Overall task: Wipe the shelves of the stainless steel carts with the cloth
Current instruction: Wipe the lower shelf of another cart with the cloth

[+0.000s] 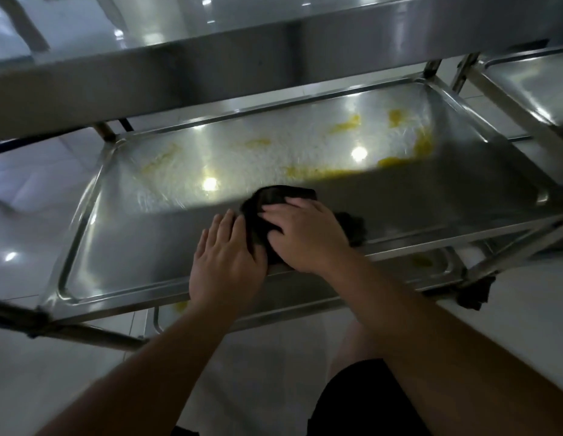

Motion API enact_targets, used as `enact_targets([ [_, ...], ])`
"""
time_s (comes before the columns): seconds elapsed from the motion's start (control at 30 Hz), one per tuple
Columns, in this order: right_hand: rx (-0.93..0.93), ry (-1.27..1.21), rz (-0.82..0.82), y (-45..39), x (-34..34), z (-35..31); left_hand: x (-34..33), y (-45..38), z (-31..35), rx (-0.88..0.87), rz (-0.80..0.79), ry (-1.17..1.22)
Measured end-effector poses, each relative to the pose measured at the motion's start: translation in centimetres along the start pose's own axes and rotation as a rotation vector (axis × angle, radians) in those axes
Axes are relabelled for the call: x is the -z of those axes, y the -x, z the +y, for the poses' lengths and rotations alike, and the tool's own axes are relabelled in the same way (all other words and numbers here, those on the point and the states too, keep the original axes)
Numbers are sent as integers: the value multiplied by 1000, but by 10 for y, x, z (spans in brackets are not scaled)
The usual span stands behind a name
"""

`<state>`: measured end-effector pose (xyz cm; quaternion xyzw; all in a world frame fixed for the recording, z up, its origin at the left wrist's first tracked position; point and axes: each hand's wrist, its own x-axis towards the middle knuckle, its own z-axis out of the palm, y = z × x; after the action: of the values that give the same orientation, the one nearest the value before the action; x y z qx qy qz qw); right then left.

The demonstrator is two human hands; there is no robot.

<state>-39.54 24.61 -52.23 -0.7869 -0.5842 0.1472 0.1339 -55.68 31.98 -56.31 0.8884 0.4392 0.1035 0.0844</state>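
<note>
The person bends over the middle shelf (148, 247) of a stainless steel cart (85, 328) and has both hands on a dark cloth (264, 221). The cloth lies bunched on the near half of this shelf, close to the front rim, and a part of it comes out at the right side from under the right hand.

The right hand (308, 234) lies flat on top of the cloth with the fingers spread and nearly straight, and it presses down; this grip is open and does not close around the cloth. The left hand (225, 262) is just beside it, on the left edge of the cloth. Its fingers are straight and held together, and they touch the cloth and the steel. I cannot tell if its thumb pinches the fabric.

On the far half of the shelf there is a wet, bright area with yellow smears (346, 125), most of them toward the far right corner and along the middle. The near half is in shadow.

Above is the upper shelf (273, 58) of the cart. Below the front rim a lower shelf (437, 265) shows a little, also with yellow marks. A second cart (531, 86) stands at the right. A dark rag (475, 294) hangs at the front right leg. The floor (28, 215) is of pale shiny tiles.
</note>
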Motion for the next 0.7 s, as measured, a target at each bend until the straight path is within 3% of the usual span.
enact_targets([
  [0.1,57,-2,-5,-26,3,-9,0,0,0,20,-2,3],
  [0.2,25,37,58,-24,17,29,1,0,-1,14,-13,-29],
  [0.4,-552,97,277,18,93,198,4,2,1,21,-30,-21],
  [0.5,-851,114,284,23,105,226,7,2,4,29,-41,-15],
  [0.57,-831,98,308,6,92,196,9,2,6,31,-53,-13],
  [0.7,-375,48,222,-35,39,84,12,4,10,37,-56,-18],
])
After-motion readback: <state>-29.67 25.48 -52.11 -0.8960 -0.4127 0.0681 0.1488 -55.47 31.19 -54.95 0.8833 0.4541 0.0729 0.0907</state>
